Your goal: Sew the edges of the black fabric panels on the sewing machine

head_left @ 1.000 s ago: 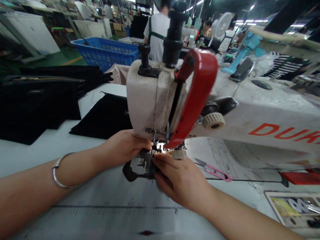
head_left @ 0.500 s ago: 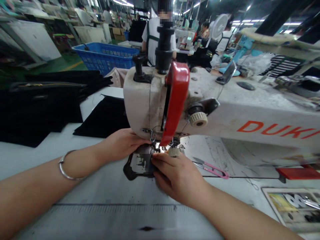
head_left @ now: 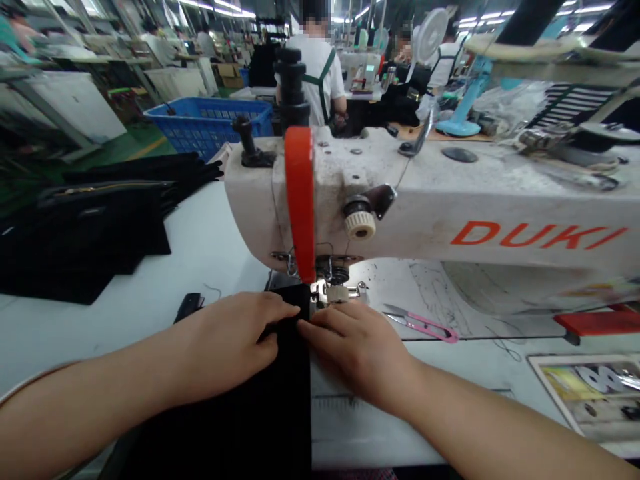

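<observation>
A long black fabric panel point(head_left: 265, 420) runs from under the presser foot point(head_left: 333, 292) of a white industrial sewing machine point(head_left: 425, 207) toward me. My left hand point(head_left: 233, 347) lies on the panel, its fingertips near the needle area. My right hand point(head_left: 353, 350) presses the panel's right edge, close to the foot. The two hands nearly touch. A red guard point(head_left: 300, 193) hangs down the front of the machine head. The needle is hidden behind it.
Pink-handled thread snips point(head_left: 420, 325) lie right of the foot on the white sewing table point(head_left: 210, 273). Black fabric pieces point(head_left: 90, 240) are stacked at the left. A blue plastic basket point(head_left: 207, 127) stands beyond them, and a co-worker point(head_left: 315, 73) stands past the machine.
The small black piece at the foot has given way to a long black panel running toward me. The view has turned right, shifting the machine left. Both hands now lie flatter.
</observation>
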### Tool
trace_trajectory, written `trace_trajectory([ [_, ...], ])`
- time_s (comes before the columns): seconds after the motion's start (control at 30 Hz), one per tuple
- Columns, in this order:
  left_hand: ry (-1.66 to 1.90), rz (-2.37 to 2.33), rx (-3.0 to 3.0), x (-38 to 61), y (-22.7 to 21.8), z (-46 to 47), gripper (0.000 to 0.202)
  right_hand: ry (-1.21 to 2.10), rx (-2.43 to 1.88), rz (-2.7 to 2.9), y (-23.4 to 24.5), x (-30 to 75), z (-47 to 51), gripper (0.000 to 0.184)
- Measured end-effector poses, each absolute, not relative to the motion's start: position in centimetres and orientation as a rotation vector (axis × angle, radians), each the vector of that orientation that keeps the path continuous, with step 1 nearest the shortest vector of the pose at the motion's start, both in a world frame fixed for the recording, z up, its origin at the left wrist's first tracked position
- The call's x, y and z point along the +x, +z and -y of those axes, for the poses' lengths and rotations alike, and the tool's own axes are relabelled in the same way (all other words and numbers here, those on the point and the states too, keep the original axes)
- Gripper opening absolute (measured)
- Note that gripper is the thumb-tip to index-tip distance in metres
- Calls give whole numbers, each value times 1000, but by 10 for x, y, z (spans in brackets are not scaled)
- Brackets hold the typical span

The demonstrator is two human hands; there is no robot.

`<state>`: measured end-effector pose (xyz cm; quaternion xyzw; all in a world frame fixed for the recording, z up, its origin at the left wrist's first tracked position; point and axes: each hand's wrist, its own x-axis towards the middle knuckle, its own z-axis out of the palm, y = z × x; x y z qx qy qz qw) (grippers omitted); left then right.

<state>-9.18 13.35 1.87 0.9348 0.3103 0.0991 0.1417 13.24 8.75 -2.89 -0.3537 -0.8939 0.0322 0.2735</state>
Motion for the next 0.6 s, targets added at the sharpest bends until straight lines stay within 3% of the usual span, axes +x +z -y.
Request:
trace_trajectory([
  [0.3, 161, -998, 2619, -72, 18, -118, 23, 153, -887, 2489, -33, 125, -76, 18],
  [0.6, 125, -934, 2689, -77, 23, -125, 37, 196, -937, 2524, -26, 127, -83, 15],
])
